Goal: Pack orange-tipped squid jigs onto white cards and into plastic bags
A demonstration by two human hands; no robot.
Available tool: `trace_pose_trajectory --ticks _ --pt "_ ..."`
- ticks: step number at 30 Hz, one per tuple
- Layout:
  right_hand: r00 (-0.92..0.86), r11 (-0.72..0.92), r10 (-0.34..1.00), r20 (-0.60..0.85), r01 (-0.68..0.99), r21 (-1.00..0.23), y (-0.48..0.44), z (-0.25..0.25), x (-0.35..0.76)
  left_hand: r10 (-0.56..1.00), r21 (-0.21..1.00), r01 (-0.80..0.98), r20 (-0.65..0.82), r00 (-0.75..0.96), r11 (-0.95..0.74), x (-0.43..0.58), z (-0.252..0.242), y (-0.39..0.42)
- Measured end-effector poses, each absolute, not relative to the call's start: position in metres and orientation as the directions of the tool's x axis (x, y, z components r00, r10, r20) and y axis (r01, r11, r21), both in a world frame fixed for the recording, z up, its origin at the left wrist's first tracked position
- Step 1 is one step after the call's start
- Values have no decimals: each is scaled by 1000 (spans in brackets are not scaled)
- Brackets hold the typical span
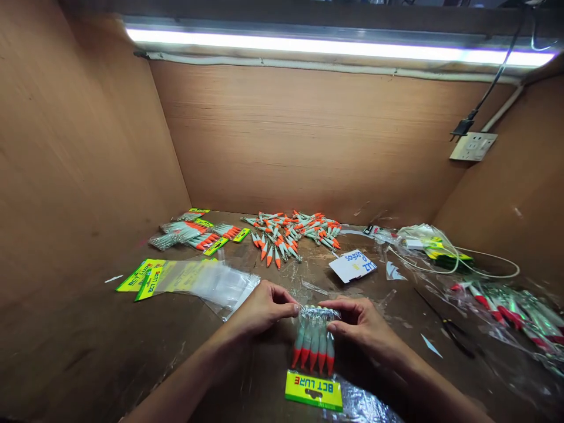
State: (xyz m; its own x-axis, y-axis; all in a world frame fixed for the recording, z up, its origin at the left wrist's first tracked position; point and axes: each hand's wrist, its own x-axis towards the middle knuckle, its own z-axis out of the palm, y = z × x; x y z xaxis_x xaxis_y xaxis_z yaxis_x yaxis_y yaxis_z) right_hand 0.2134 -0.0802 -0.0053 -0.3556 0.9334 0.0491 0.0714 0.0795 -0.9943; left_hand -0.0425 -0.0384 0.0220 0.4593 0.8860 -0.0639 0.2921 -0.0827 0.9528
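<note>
A clear packet of several pale lures with orange-red tips (pixel 314 343) lies at the front centre, its yellow-green header card (pixel 314 390) toward me and upside down. My left hand (pixel 275 306) pinches the packet's far left corner between thumb and fingers. On the far right corner, my right hand (pixel 352 317) grips the plastic near the metal hooks. Flat clear bags (pixel 207 285) with yellow cards are fanned out left of my left hand. Beyond both hands sits a pile of loose orange-tipped lures (pixel 286 232).
Filled packets (pixel 198 232) are stacked at the back left. A white handwritten card (pixel 353 266) stands right of centre. Pliers (pixel 456 335), a white cord (pixel 489 275) and red-tipped lures in plastic (pixel 515 311) lie at the right. Wooden walls (pixel 308 141) enclose the table.
</note>
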Motion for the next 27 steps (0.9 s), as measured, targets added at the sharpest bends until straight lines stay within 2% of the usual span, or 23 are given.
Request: trace_pose_trajectory --ticks 7,10,13,16,19,21,23,25,26,27 --pt "-328 35 945 9 75 -997 -79 2 212 917 947 257 82 390 -194 -37 21 -39" --pt "-282 29 959 16 42 -999 -78 2 214 901 996 88 -53 431 16 -36 20 -39" --pt "-253 35 967 34 -3 -999 -78 -1 214 808 971 11 -204 552 238 -33 17 -45" --pt "-253 76 965 76 -9 -997 -78 -6 215 753 974 44 -200 627 223 -28 11 -51" --pt "-225 168 964 144 92 -981 -72 -9 221 801 986 85 -165 575 142 -33 12 -46" --pt "-122 268 962 243 283 -921 -64 -9 232 902 988 152 -72 426 7 -51 23 -34" --pt "-35 311 943 332 448 -838 -55 -7 246 972 939 283 150 179 -197 -83 44 -19" --pt "-36 271 958 284 435 -859 -49 1 264 901 790 535 419 -114 -299 -125 71 -6" --pt "-62 237 971 231 374 -897 -48 7 273 822 672 698 526 -216 -247 -147 84 -1" --pt "-82 221 975 206 314 -923 -48 15 282 771 550 821 588 -246 -157 -167 96 2"
